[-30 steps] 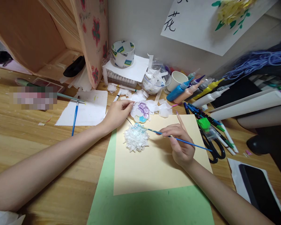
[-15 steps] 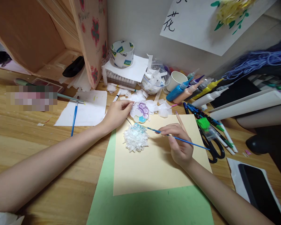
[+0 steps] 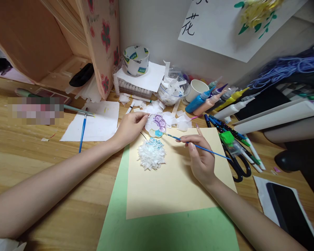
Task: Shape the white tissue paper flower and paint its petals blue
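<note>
My left hand (image 3: pixel 132 126) pinches the edge of a small clear paint palette (image 3: pixel 152 122) with purple, pale yellow and blue paint in its wells. Between the fingers of my right hand (image 3: pixel 200 153) is a thin blue paintbrush (image 3: pixel 206 149), its tip at the blue well. Just below the palette lies a fluffy white paper flower (image 3: pixel 152 157), tinted light blue on its upper petals. It rests on a cream sheet (image 3: pixel 178 188), which overlaps a green sheet (image 3: pixel 146 233).
Paint bottles (image 3: pixel 206 104), a paper cup (image 3: pixel 198 89) and a bowl of paper scraps (image 3: pixel 172 92) stand behind. Scissors (image 3: pixel 242 165) and pens lie right, near a phone (image 3: pixel 290 212). Another brush (image 3: pixel 82 134) rests on white paper (image 3: pixel 102 122) at left.
The brush tip has moved up from the flower's blue petals to the palette's blue well. My left hand and the palette have stayed nearly still.
</note>
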Demonstrator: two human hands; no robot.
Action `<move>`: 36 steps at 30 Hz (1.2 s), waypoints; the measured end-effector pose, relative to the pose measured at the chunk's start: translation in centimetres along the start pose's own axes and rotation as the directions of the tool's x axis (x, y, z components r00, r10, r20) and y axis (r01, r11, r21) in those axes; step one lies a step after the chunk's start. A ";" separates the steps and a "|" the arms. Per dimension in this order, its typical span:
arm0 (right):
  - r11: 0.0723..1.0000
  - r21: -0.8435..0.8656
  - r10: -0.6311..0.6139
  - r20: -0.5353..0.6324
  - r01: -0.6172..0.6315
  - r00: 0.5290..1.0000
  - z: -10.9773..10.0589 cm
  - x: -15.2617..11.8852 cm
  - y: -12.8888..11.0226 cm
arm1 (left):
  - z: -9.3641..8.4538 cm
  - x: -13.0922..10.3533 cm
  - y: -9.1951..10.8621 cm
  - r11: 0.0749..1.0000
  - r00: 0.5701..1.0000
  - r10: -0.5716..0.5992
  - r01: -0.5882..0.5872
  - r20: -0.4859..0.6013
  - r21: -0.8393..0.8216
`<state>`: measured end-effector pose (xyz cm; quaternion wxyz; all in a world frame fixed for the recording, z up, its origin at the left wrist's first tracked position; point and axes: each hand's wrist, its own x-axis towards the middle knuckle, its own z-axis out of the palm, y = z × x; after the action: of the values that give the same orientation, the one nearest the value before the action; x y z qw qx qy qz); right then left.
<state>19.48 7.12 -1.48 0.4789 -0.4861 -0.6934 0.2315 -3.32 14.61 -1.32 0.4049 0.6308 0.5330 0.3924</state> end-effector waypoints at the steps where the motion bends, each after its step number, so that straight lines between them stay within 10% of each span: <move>1: 1.000 -0.005 0.019 0.015 -0.019 1.000 0.0 0.0 0.1 | 0.0 0.0 0.0 1.000 1.000 -0.003 0.003 0.001 0.001; 19: 0.979 0.138 -0.142 -0.088 0.153 0.986 0.3 0.1 -1.4 | 0.0 -0.1 0.2 1.000 1.000 0.001 -0.001 0.000 0.019; 36: 0.819 0.534 0.173 0.116 -0.208 0.978 2.6 2.0 -0.5 | -0.2 -0.2 0.6 0.998 1.000 0.015 -0.014 -0.004 0.056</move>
<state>16.84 9.04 -1.37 0.5496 -0.3899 -0.5616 0.4801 -3.29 14.39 -0.75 0.3830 0.6447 0.5401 0.3820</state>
